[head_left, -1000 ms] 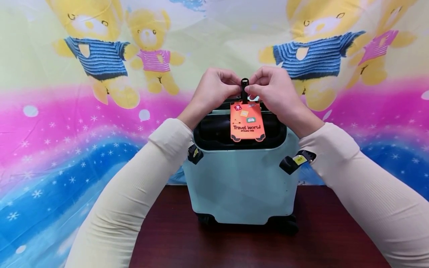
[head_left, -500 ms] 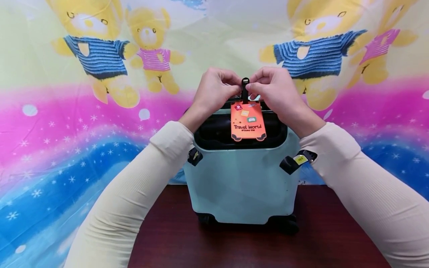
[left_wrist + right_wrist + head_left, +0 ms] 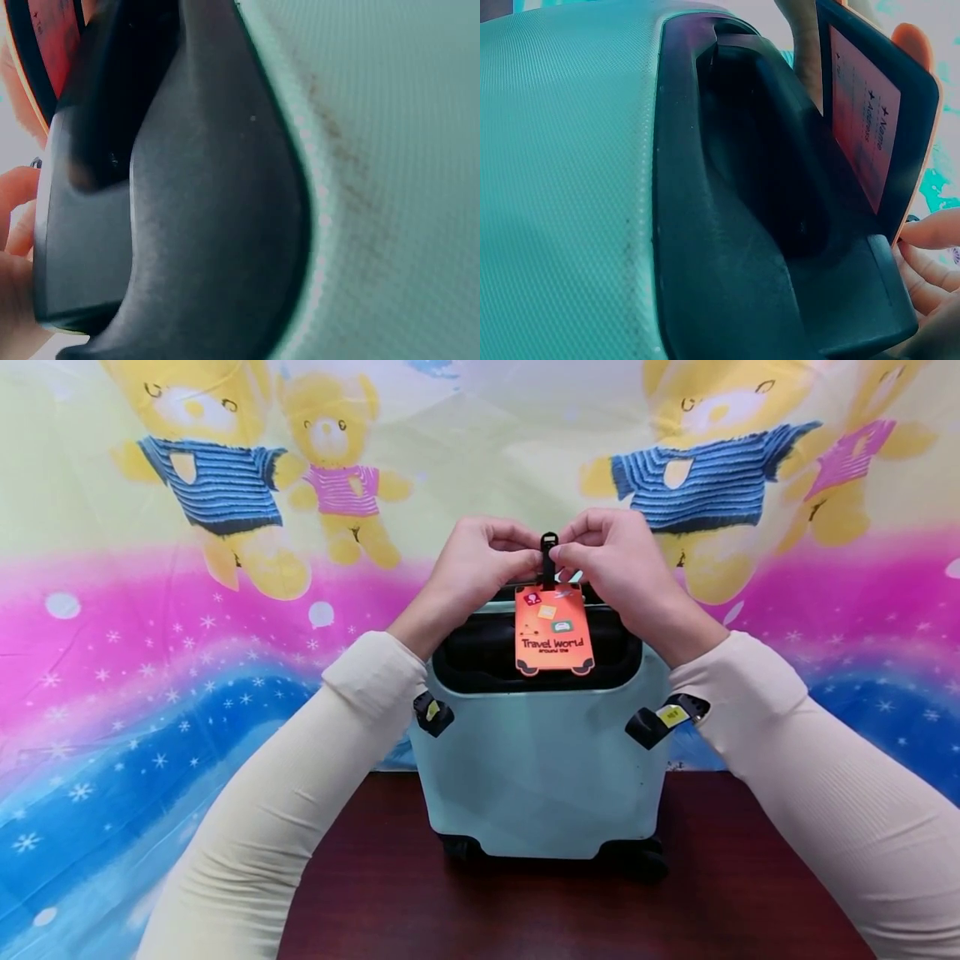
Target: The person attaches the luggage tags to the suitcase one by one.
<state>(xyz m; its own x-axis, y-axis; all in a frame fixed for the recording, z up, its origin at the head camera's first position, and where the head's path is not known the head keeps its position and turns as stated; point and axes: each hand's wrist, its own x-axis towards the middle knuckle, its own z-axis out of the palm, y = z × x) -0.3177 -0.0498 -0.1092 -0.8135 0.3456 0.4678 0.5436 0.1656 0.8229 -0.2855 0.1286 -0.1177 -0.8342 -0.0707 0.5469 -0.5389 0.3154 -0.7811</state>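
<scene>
Your left grip (image 3: 486,558) pinches 1 narrow black strap (image 3: 549,560); flat rectangular orange tag (image 3: 553,631) hangs below, in front of upright mint suitcase (image 3: 540,768), fine-textured shell, on smooth dark-red bench (image 3: 570,914). Your right grip (image 3: 621,558) pinches the strap's right side.

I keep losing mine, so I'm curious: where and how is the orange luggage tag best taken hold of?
Probably by the lower edge of the orange tag, from the near side, pinching printed face and underside. It looks flat and thin, and the right wrist view shows much of that underside bare. The left hand and right hand pinch the black strap, leaving that edge free.
</scene>
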